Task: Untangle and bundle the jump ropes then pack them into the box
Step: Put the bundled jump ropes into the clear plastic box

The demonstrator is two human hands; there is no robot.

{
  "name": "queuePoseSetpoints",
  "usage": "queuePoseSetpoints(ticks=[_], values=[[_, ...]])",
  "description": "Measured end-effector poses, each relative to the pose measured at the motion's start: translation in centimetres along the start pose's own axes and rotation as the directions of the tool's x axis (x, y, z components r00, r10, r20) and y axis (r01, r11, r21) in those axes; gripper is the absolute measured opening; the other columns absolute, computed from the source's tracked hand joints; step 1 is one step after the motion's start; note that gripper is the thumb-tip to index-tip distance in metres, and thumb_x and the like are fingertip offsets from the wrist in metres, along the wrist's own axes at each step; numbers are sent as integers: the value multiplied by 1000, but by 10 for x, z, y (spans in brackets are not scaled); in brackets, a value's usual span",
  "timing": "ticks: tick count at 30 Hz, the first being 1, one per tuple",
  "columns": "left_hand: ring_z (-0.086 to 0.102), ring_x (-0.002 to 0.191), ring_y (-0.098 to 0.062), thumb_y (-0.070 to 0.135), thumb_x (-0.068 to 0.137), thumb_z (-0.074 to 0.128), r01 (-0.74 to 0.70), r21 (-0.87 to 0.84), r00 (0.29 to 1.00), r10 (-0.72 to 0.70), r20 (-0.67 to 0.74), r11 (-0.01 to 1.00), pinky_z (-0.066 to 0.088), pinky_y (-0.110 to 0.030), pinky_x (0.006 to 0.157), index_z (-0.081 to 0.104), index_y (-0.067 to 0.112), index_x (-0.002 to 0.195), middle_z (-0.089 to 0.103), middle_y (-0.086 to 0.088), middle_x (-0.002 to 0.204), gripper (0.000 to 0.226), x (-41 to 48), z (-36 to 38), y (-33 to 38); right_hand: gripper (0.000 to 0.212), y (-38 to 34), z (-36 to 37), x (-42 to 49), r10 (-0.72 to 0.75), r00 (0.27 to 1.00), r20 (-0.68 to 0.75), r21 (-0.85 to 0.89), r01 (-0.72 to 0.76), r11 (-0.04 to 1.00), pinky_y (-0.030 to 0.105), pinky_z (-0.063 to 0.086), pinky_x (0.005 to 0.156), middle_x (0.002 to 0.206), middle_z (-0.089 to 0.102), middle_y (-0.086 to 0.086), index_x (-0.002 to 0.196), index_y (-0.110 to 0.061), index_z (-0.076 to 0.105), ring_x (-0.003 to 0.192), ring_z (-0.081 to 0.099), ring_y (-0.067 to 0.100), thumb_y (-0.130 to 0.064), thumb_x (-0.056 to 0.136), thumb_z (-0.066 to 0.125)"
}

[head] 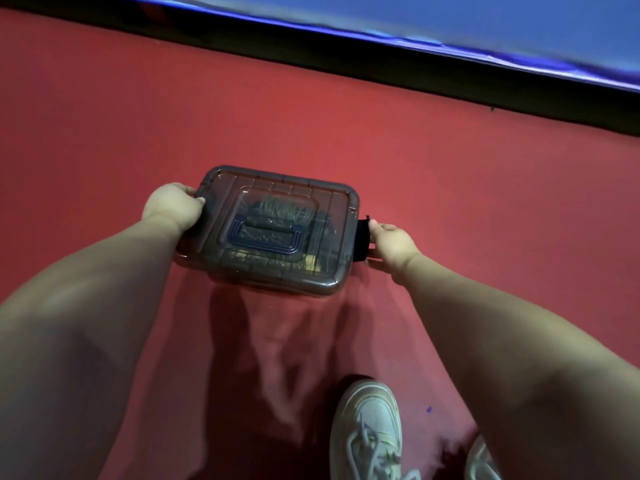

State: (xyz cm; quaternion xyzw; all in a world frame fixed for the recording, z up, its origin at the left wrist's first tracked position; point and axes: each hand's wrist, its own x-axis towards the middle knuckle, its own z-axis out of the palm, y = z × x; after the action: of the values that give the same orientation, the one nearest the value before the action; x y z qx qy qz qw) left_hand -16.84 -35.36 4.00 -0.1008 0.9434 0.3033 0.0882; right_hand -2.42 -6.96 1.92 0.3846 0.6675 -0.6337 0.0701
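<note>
Lid [277,216] down on the smoky translucent plastic box [263,271], which sits in the middle of the view over the red floor [450,174]. I cannot tell whether it rests there or is lifted. Through the tinted plastic, the jump ropes [289,211] show as a dark coiled bundle inside, under the lid's recessed carry handle [266,233].

At the box's 9 o'clock end, the left hand [173,209] grips the edge, fingers curled round the corner and thumb on top. At the 3 o'clock end, the right hand [391,242] pinches the black latch clip [362,240], thumb above and fingers curled below it.

Both bare forearms reach in from 7 and 5 o'clock. A pale laced trainer [369,431] stands on the floor at 5 o'clock, and a blue padded mat [450,19] with a black edge runs across from 12 to 3 o'clock.
</note>
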Motion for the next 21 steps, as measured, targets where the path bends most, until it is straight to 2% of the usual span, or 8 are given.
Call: queuePoseSetpoints(ticks=[2, 5, 8, 13, 18, 21], values=[[58, 115, -29, 23, 92, 59, 4, -7, 1000, -4, 28, 1000, 41, -35, 104, 58, 11, 127, 62, -13, 124, 37, 0, -2, -1, 35, -2, -2, -1, 23, 999, 30, 11, -24, 1000, 34, 50, 74, 112, 57, 5, 120, -16, 48, 95, 59, 23, -40, 96, 47], [52, 123, -26, 13, 92, 59, 1, -59, 995, 5, 97, 998, 36, -33, 109, 48, 10, 137, 56, -12, 134, 47, -7, -8, -4, 75, -2, 1, -2, 21, 999, 45, -36, -19, 999, 40, 50, 87, 135, 49, 6, 145, -20, 24, 112, 56, 25, -41, 85, 65], [49, 127, -24, 4, 90, 58, 4, -112, 988, 13, 151, 994, 33, -30, 111, 39, 10, 143, 52, -10, 138, 57, -18, -13, -12, 92, -2, 9, -1, -12, 1000, 21, -67, 13, 998, 44, 49, 94, 140, 42, 5, 149, -24, 10, 115, 53, 26, -38, 81, 71], [53, 123, -24, 0, 92, 56, -14, -159, 982, 43, 181, 987, 37, -33, 108, 41, 7, 142, 55, -9, 134, 52, -40, -9, -22, 86, -5, 26, 2, 21, 997, -76, -46, -25, 999, 48, 51, 90, 137, 43, 9, 146, -28, 13, 114, 54, 31, -37, 79, 66], [45, 131, -21, -1, 92, 54, -64, -187, 986, 91, 140, 980, 29, -31, 114, 39, 4, 143, 48, -10, 142, 53, -26, -5, -15, 81, -11, 28, 8, -12, 991, -132, -156, -9, 988, 49, 47, 96, 135, 45, 13, 143, -23, 19, 116, 52, 35, -44, 78, 61], [47, 130, -22, 0, 91, 57, -119, -117, 982, 134, 135, 986, 29, -31, 114, 43, 6, 141, 50, -10, 140, 52, -16, -2, -7, 72, -14, 26, 12, -49, 987, -154, -228, 12, 974, 50, 47, 95, 134, 47, 14, 142, -20, 23, 116, 52, 35, -42, 84, 58]])
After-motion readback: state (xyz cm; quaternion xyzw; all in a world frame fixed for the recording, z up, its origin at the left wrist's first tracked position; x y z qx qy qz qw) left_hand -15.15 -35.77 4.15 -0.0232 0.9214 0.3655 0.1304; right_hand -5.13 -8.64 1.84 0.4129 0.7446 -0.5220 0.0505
